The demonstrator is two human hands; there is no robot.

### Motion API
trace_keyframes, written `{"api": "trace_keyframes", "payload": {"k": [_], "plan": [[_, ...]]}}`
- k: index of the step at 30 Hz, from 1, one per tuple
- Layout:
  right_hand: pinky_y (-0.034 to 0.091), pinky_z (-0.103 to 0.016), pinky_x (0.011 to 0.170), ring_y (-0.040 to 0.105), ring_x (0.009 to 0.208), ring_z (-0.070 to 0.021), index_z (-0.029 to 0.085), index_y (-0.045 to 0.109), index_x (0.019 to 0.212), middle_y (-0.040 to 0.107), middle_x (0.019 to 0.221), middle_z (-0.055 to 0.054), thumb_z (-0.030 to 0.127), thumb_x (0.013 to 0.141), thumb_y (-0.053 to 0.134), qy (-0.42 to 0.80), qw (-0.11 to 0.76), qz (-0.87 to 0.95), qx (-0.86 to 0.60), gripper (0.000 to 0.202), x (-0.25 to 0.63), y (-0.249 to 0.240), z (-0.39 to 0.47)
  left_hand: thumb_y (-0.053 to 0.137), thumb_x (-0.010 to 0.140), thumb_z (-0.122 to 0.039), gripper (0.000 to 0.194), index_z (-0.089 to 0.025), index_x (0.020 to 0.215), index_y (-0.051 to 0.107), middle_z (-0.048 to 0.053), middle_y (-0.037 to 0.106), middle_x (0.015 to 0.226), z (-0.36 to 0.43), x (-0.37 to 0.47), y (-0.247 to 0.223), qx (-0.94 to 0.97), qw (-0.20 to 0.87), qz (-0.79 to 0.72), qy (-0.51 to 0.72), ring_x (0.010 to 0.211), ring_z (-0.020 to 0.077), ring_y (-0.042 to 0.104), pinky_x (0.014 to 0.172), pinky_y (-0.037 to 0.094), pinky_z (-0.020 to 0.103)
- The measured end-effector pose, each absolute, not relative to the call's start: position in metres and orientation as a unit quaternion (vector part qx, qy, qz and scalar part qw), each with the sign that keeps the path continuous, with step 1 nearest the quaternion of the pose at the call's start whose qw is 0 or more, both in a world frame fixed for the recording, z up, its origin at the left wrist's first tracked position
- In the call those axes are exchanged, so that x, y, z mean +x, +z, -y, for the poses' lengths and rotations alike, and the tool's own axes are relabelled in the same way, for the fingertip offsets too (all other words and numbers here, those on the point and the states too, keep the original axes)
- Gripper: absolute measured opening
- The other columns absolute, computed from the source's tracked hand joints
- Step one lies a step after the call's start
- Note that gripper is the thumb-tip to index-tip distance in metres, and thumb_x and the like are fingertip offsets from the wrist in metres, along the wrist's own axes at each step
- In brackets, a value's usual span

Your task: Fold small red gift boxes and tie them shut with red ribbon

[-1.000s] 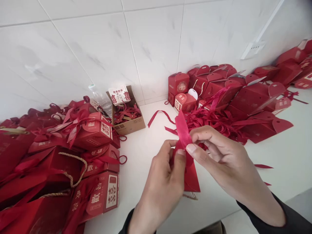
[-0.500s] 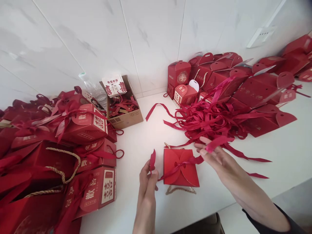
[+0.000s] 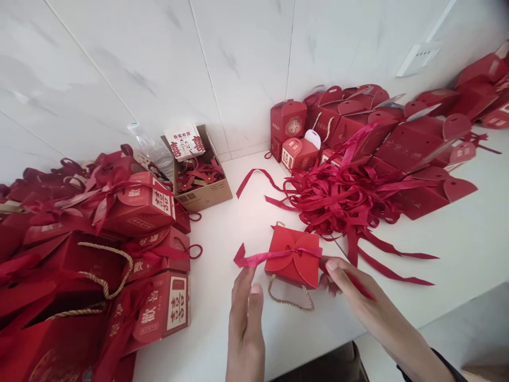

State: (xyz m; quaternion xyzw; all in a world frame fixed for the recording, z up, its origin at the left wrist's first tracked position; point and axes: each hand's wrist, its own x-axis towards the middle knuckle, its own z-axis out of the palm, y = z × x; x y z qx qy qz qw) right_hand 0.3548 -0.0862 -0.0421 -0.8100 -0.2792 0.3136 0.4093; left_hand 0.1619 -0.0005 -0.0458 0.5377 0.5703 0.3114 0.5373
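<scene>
A small red gift box (image 3: 293, 262) with folded petal flaps sits on the white table, a dark pink ribbon (image 3: 258, 259) tied across its top. Twisted rope handles (image 3: 292, 303) stick out at its front and back. My left hand (image 3: 246, 318) is left of the box, fingers stretched out and thumb apart, the ribbon's left tail by its fingertips. At the box's right side, my right hand (image 3: 350, 278) has its fingers curled with the ribbon's right tail between thumb and fingers; the tail's end lies over the hand.
A heap of loose ribbons (image 3: 338, 199) lies behind the box, before several red boxes (image 3: 421, 143). Tied gift boxes (image 3: 151, 307) are piled at the left. A cardboard box (image 3: 210, 193) holding red pieces and a printed card stack (image 3: 185, 142) stands near the tiled wall.
The gift box has shifted slightly away from me and turned a little. My right hand came down from the ribbon heap to the box's side. My left fingers straightened from their pinch.
</scene>
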Motion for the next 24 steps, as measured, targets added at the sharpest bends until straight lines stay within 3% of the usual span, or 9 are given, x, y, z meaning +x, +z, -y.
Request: {"api": "trace_keyframes", "payload": {"k": [3,4,7,11,15,19,21,24], "plan": [[0.060,-0.035,0.074,0.074,0.089,-0.0278,0.031,0.073,0.115,0.079,0.096,-0.004,0.073,0.090,0.063,0.308,0.449,0.258,-0.798,0.050,0.356,-0.040,0.078,0.065,0.097,-0.059,0.046,-0.036,0.136,0.071,0.006,0.061,0.155,-0.018,0.175,-0.044,0.560,0.549,-0.520,0.337,0.150,0.0349,0.049,0.117,0.046,0.048],[0.059,-0.034,0.074,0.073,0.091,-0.0275,0.031,0.072,0.117,0.078,0.101,-0.005,0.073,0.089,0.064,0.305,0.458,0.255,-0.795,0.051,0.357,-0.040,0.076,0.068,0.095,-0.059,0.046,-0.035,0.133,0.073,0.007,0.062,0.153,-0.025,0.180,-0.043,0.566,0.555,-0.501,0.347,0.150,0.0349,0.049,0.118,0.046,0.048],[0.054,-0.032,0.065,0.068,0.076,-0.0237,0.028,0.069,0.096,0.074,0.087,-0.004,0.074,0.092,0.060,0.301,0.472,0.271,-0.783,0.047,0.360,-0.037,0.066,0.071,0.093,-0.057,0.038,-0.028,0.115,0.080,0.010,0.068,0.143,-0.041,0.196,-0.036,0.571,0.578,-0.433,0.391,0.140,0.0335,0.059,0.115,0.048,0.047],[0.043,-0.029,0.055,0.050,0.054,-0.0165,0.026,0.049,0.071,0.053,0.061,0.003,0.072,0.100,0.049,0.309,0.477,0.293,-0.769,0.054,0.367,-0.028,0.050,0.069,0.096,-0.054,0.033,-0.022,0.099,0.079,0.010,0.079,0.109,-0.044,0.208,-0.025,0.570,0.615,-0.379,0.391,0.106,0.0278,0.073,0.097,0.057,0.042],[0.038,-0.028,0.056,0.042,0.058,-0.0152,0.026,0.050,0.074,0.045,0.063,0.006,0.066,0.098,0.059,0.307,0.472,0.340,-0.753,0.047,0.372,-0.020,0.040,0.066,0.099,-0.052,0.031,-0.022,0.097,0.074,0.007,0.080,0.099,-0.036,0.206,-0.019,0.552,0.644,-0.363,0.386,0.097,0.0226,0.073,0.090,0.058,0.034],[0.038,-0.028,0.056,0.043,0.060,-0.0156,0.026,0.052,0.075,0.046,0.066,0.005,0.061,0.101,0.056,0.311,0.456,0.368,-0.748,0.044,0.373,-0.022,0.045,0.066,0.100,-0.050,0.031,-0.021,0.088,0.070,0.005,0.078,0.090,-0.031,0.201,-0.021,0.511,0.659,-0.384,0.396,0.088,0.0197,0.071,0.083,0.056,0.030],[0.040,-0.029,0.056,0.048,0.063,-0.0168,0.026,0.054,0.077,0.050,0.068,0.004,0.058,0.102,0.057,0.308,0.450,0.370,-0.752,0.041,0.371,-0.023,0.051,0.067,0.099,-0.050,0.031,-0.021,0.088,0.069,0.005,0.078,0.086,-0.029,0.199,-0.022,0.489,0.671,-0.394,0.393,0.083,0.0195,0.070,0.078,0.055,0.029],[0.047,-0.029,0.060,0.061,0.078,-0.0213,0.028,0.061,0.091,0.066,0.085,-0.001,0.056,0.101,0.060,0.259,0.457,0.373,-0.765,0.030,0.366,-0.015,0.061,0.068,0.099,-0.047,0.028,-0.021,0.090,0.071,0.006,0.079,0.094,-0.028,0.196,-0.018,0.481,0.686,-0.386,0.386,0.091,0.0208,0.071,0.080,0.055,0.029]]}}
